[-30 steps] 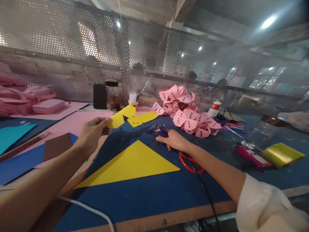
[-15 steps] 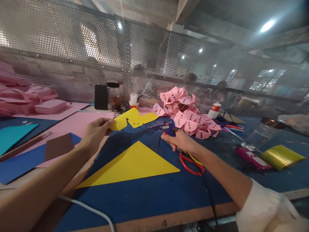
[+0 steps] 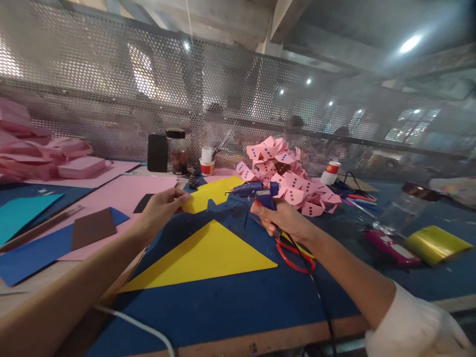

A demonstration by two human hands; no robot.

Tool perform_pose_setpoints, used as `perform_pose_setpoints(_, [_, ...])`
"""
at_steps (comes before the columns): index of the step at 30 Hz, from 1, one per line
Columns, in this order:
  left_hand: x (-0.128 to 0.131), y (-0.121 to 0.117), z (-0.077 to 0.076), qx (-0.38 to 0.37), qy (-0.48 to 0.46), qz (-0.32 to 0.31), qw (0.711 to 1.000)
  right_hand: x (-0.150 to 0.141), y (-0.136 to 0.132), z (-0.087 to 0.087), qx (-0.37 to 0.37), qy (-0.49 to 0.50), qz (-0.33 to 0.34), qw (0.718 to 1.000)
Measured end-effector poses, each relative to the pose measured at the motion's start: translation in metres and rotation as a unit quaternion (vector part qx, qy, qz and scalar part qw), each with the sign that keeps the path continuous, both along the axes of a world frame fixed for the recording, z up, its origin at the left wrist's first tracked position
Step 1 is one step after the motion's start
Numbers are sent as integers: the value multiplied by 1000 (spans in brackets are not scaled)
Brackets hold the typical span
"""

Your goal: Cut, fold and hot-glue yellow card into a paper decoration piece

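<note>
Between the thumb and fingers of my left hand (image 3: 167, 207) is the end of a folded yellow paper piece (image 3: 198, 202), held above the mat. My right hand (image 3: 280, 218) is wrapped round the grip of a blue glue gun (image 3: 256, 190). The gun's nozzle points left and lies right by the yellow piece; whether it touches cannot be made out. A large yellow paper triangle (image 3: 208, 260) lies flat on the blue mat (image 3: 230, 312) below both hands. Red-handled scissors (image 3: 295, 260) lie under my right wrist.
A heap of pink folded paper pieces (image 3: 293, 183) with dark dots stands beyond my right hand. Blue paper (image 3: 37, 258) and brown paper (image 3: 92, 228) lie at left. A lidded jar (image 3: 177, 156) stands behind. A black cord (image 3: 322, 297) runs off the front edge.
The yellow piece in my left hand has turned and come lower and nearer, with its dotted face no longer showing. The glue gun has tilted level, its nozzle now over by the piece.
</note>
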State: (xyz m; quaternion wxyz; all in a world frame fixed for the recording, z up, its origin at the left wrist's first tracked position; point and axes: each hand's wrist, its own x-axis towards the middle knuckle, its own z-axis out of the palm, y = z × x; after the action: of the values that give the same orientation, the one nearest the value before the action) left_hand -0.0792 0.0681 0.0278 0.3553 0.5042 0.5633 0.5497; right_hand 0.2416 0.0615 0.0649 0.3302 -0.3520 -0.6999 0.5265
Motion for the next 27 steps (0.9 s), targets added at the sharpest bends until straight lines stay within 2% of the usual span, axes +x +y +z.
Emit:
perform_pose_setpoints(9, [7, -7, 2, -15, 15, -75, 997, -4, -1, -2, 18, 5, 13, 1000])
perform_pose_setpoints(27, [10, -11, 3, -30, 2, -93, 995, -1, 4, -6, 45, -31, 12, 998])
